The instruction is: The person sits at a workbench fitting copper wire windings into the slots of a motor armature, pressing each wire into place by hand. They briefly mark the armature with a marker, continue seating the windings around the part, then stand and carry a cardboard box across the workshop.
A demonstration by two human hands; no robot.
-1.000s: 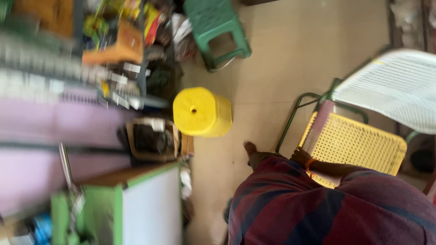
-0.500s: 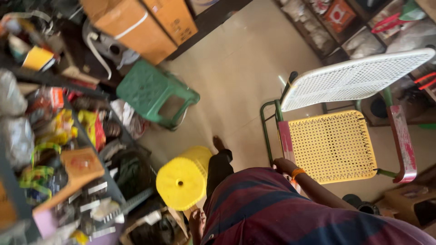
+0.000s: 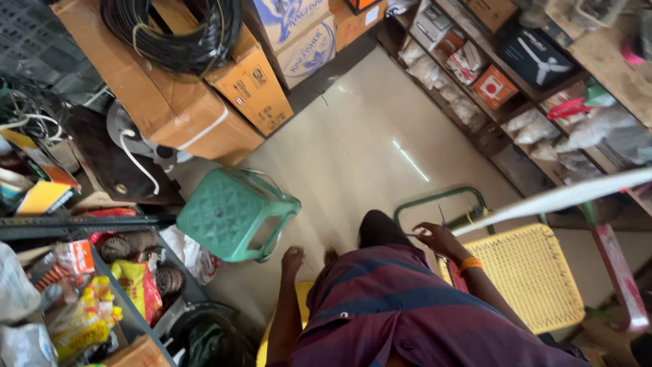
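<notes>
My right hand [image 3: 438,239] is closed around a thin metal rod [image 3: 442,219], a slim tool of some kind whose end I cannot make out, and it sits just at the front edge of the yellow mesh chair [image 3: 536,272]. That chair is my landmark: its green tube frame [image 3: 441,201] curves out right beside my fingers, and its pale folded backrest [image 3: 564,197] slants across above the seat. My left hand [image 3: 293,259] hangs loosely curled and holds nothing, on the far side of my body from the chair, close to the green plastic stool [image 3: 234,214] that lies tipped on the tiled floor [image 3: 367,149]. Beyond the stool from the chair, cardboard boxes [image 3: 204,102] are stacked, with a coil of black cable [image 3: 173,30] resting on top. Further still, a dark shelf rack [image 3: 136,272] holds bright packets [image 3: 88,309] and small loose parts. Behind the chair, wall shelves [image 3: 502,88] carry boxed goods and clear bags, contents too blurred to tell.
</notes>
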